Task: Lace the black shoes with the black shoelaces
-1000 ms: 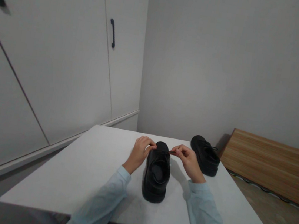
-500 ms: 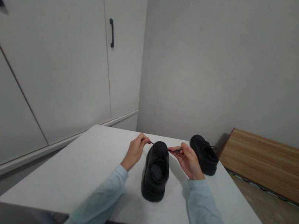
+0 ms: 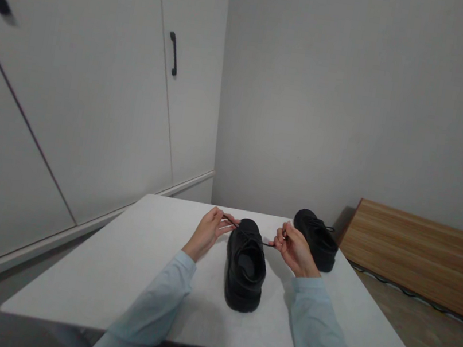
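A black lace-up shoe (image 3: pixel 242 291) rests sole down on the white table, its toe pointing away from me and its opening facing up. My left hand (image 3: pixel 209 231), left of the toe, is closed on one end of the black shoelace (image 3: pixel 231 220). On the other side, my right hand (image 3: pixel 293 248) grips the second lace end, which stretches out from the shoe at about the same height. Both ends run sideways from the shoe's front.
A second black shoe (image 3: pixel 317 241) stands at the table's back right. The white table (image 3: pixel 133 275) is bounded by a grey wall (image 3: pixel 304 91) behind and white cabinets (image 3: pixel 96 89) at left. A wooden board (image 3: pixel 419 254) leans at the right.
My right hand has curled its fingers further around the lace. My left hand has shifted slightly left, more lace showing. The shoe has turned and slid a little to the right.
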`<state>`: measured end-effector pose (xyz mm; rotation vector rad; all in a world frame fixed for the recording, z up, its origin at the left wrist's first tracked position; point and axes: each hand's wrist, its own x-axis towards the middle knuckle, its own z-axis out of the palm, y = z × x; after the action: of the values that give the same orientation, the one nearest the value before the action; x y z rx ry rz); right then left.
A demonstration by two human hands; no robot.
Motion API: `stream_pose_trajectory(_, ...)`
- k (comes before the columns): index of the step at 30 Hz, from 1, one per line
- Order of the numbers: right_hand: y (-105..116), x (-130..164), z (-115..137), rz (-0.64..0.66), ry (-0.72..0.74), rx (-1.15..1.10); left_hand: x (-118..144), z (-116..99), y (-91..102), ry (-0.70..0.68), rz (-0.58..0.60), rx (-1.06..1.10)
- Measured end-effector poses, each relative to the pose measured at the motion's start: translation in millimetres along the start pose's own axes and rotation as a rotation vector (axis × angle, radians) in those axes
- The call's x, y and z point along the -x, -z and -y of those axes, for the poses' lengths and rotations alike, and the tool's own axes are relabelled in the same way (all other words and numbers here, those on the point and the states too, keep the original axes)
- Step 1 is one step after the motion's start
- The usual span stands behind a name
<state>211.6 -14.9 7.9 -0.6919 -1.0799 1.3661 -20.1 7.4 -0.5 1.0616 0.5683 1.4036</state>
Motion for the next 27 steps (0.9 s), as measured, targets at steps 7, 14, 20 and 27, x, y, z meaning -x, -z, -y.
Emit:
stream_pose_trajectory(7, 1, 4, 7, 0.061, -0.110, 0.017, 2, 0, -4.0, 0.008, -0.041, 0.130)
stream_pose_trajectory(14, 3, 7, 13, 0.067, -0.154, 0.074, -3, 0, 4.9, 0.002, -0.113, 0.019)
stream_pose_trajectory(20, 11, 8, 14, 0.121, -0.217, 0.113, -8, 2, 12.0, -0.031, -0.157, -0.004)
stream_pose_trajectory(27, 10, 10, 11, 0.184, -0.265, 0.169, -11, 3, 17.1, -0.020, -0.213, -0.041)
